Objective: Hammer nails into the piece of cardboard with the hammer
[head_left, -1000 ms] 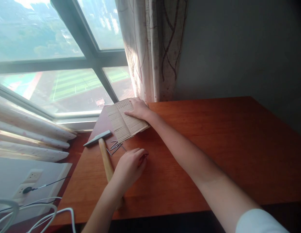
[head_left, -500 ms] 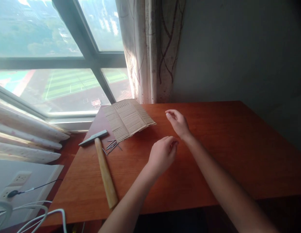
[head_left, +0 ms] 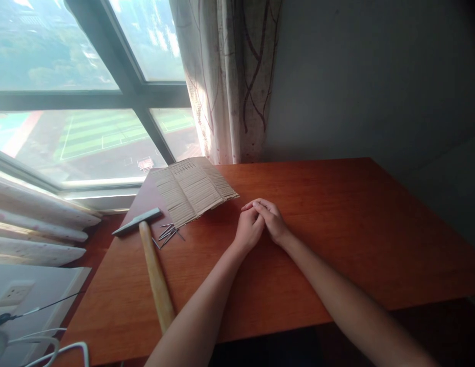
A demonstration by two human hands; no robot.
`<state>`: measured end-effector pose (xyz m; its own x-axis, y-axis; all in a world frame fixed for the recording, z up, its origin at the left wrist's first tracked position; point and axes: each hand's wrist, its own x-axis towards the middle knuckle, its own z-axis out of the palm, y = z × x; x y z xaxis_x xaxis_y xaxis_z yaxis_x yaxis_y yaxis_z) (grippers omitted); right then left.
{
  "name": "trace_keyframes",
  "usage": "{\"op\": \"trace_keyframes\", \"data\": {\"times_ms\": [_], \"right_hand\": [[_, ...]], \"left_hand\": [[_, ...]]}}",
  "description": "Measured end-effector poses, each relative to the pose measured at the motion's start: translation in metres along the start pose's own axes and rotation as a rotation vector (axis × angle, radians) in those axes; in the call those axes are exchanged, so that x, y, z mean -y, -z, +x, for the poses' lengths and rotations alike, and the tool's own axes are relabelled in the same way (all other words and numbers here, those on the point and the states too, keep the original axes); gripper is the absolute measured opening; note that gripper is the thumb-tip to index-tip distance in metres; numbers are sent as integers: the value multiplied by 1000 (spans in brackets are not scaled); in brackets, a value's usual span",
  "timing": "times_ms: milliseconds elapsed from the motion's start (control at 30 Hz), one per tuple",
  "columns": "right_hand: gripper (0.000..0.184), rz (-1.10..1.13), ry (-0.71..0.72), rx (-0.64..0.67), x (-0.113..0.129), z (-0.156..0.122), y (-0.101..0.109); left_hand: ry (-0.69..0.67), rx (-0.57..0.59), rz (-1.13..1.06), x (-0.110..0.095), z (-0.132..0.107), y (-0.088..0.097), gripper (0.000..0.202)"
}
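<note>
My two hands rest together on the middle of the red-brown wooden table (head_left: 336, 229). My left hand (head_left: 248, 230) is curled closed, and what it may hold is hidden. My right hand (head_left: 271, 219) lies over its fingers, closed around them. A folded piece of corrugated cardboard (head_left: 193, 188) lies to the upper left of my hands, near the window. A hammer with a wooden handle (head_left: 155, 272) and a steel head lies at the left. Several loose nails (head_left: 167, 233) are scattered between the hammer head and the cardboard.
A large window (head_left: 88, 102) and a patterned curtain (head_left: 229, 81) stand behind the table's far left corner. A grey wall runs along the back. White cables (head_left: 49, 351) and a wall socket (head_left: 13, 293) sit low at the left, beyond the table edge.
My right hand left the cardboard and my left hand left the spot by the nails. Both came to the table's middle and now rest clasped together.
</note>
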<state>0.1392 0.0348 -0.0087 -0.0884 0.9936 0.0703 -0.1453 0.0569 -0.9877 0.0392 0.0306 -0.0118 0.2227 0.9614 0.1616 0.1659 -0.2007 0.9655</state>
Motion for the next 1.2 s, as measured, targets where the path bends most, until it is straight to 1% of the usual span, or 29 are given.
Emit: {"op": "trace_keyframes", "data": {"times_ms": [100, 267, 533, 733, 867, 1033, 1100, 1200], "right_hand": [[27, -2, 23, -36, -2, -3, -3], [29, -33, 41, -53, -1, -7, -8], [24, -3, 46, -1, 4, -8, -6], [23, 55, 50, 25, 8, -9, -7], [23, 91, 73, 53, 11, -11, -7], [20, 125, 92, 104, 15, -12, -5], [19, 133, 100, 146, 18, -12, -2], [14, 119, 109, 253, 24, -13, 5]], "left_hand": [[-15, -16, 12, -3, -2, -1, 21], [-37, -30, 46, -4, -7, 2, 21], [-26, -22, 52, -6, -9, 2, 19], [-51, -19, 180, -10, -11, 5, 20], [-64, -10, 278, -17, -13, 8, 23], [-61, 14, 451, -26, -16, 12, 25], [-42, 34, 526, -29, -17, 14, 23], [5, 77, 594, -32, -18, 17, 21]]}}
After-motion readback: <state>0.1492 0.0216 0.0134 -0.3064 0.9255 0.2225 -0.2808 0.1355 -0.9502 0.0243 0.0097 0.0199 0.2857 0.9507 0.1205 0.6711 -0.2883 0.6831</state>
